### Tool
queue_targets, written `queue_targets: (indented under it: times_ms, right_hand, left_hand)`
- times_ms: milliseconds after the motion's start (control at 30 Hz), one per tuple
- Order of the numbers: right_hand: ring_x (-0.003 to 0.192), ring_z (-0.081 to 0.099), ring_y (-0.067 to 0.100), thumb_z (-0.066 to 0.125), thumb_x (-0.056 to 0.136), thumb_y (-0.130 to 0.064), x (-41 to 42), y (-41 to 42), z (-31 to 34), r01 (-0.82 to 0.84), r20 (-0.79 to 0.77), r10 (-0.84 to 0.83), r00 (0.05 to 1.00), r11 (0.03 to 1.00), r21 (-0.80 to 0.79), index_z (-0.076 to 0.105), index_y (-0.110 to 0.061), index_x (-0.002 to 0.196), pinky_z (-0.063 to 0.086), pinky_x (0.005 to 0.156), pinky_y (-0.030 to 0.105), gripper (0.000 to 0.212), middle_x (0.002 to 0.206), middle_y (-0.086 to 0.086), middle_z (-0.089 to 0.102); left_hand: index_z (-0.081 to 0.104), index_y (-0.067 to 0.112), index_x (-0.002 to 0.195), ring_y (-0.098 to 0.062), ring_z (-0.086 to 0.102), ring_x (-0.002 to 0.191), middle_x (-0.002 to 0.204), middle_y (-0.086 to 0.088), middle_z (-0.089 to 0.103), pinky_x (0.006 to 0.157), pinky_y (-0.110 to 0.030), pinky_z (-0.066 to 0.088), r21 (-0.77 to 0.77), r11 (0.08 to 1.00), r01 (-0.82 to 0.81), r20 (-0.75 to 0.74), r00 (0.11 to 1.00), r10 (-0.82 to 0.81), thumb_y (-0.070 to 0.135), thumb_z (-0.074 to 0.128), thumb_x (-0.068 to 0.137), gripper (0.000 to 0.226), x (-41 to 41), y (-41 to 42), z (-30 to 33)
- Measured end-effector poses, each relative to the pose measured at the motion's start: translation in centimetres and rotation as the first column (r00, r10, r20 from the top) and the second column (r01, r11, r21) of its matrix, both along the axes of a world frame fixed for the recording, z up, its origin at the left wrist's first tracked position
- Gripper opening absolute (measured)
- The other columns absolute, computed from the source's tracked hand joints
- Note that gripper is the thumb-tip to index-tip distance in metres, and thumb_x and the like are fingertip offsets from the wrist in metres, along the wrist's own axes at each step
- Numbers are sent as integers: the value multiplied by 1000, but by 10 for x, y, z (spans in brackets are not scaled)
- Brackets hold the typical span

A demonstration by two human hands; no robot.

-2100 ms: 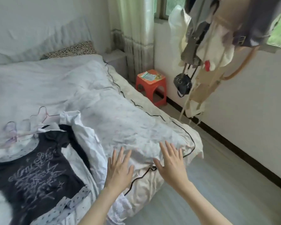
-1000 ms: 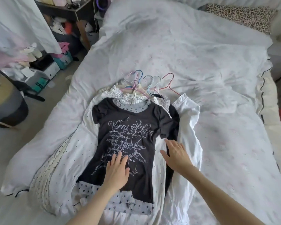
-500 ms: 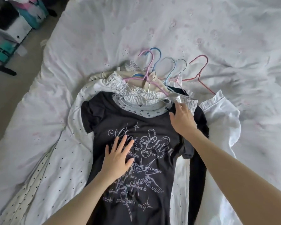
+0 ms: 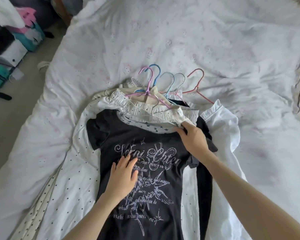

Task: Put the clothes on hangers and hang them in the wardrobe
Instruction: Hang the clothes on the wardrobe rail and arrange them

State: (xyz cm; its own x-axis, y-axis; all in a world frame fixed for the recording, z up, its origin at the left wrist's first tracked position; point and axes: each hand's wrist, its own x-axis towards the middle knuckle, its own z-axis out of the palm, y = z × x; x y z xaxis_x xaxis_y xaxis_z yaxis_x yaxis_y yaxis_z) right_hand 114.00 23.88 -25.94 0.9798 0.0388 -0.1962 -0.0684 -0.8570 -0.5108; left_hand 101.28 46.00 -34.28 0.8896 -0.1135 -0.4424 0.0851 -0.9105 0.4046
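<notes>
White bedding (image 4: pixel 163 40) with a faint pink print covers the bed and carries the whole work pile. At the upper left, on the floor beside the bed, stand stacked storage boxes (image 4: pixel 9 49) in white, teal and pink; their contents cannot be made out.

Clothes lie in a layered stack on the bedding. Topmost is a dark graphic T-shirt (image 4: pixel 145 170) with pale script and bird print, laid flat, neckline away from me. Under it lies a white dotted garment (image 4: pixel 73 179), spread to the left. A white shirt (image 4: pixel 222 129) lies at the right edge of the stack. A white gathered waistband (image 4: pixel 145 108) with small dark stars crosses just above the T-shirt neckline.

Wire hangers (image 4: pixel 164 84) lie bunched at the top of the stack, hooks pointing away: pink, blue, light blue, silver and red. Some are partly buried under the beige and white fabric.

My left hand (image 4: pixel 123 179) rests flat on the T-shirt print, fingers straight and slightly spread, holding nothing. My right hand (image 4: pixel 192 139) is at the T-shirt's right shoulder, fingertips curled and pinching the white fabric at the neckline edge.
</notes>
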Motion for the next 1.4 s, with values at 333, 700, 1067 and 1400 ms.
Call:
queue_targets:
  times_ms: [333,700,1067,1400]
  right_hand:
    - [55,38,19,56,92,-20,-181,-160,131,536,144,-568,811,818,209,51,-7,69,29,50,22,26,59,9,48]
    - [51,45,6,62,86,-16,-537,-304,243,786,389,-816,427,548,286,58,-25,69,31,49,16,20,59,-13,58]
    - [67,53,3,60,88,-9,-844,-327,301,946,456,-889,-41,113,305,68,-22,87,36,63,8,15,74,-9,63]
    - [71,50,3,62,86,-29,-990,-227,292,824,521,-688,-504,-565,51,55,-19,77,35,67,25,15,73,-13,53]
  left_hand:
    - [55,14,125,-16,41,128,134,-1,50,106,-37,36,-306,897,319,536,836,-114,29,32,93,42,-40,-125,131]
    - [45,18,126,-26,49,115,115,-4,56,108,-48,26,-10,533,846,857,282,-431,46,26,97,45,-164,-386,282]
    - [60,21,78,-5,39,69,72,15,51,65,-25,24,-234,-100,967,903,178,-390,36,43,89,25,-419,-586,336]
    - [61,19,78,-7,45,76,79,17,52,69,-26,28,-336,-611,716,834,-76,-547,30,49,89,20,-638,-640,322]
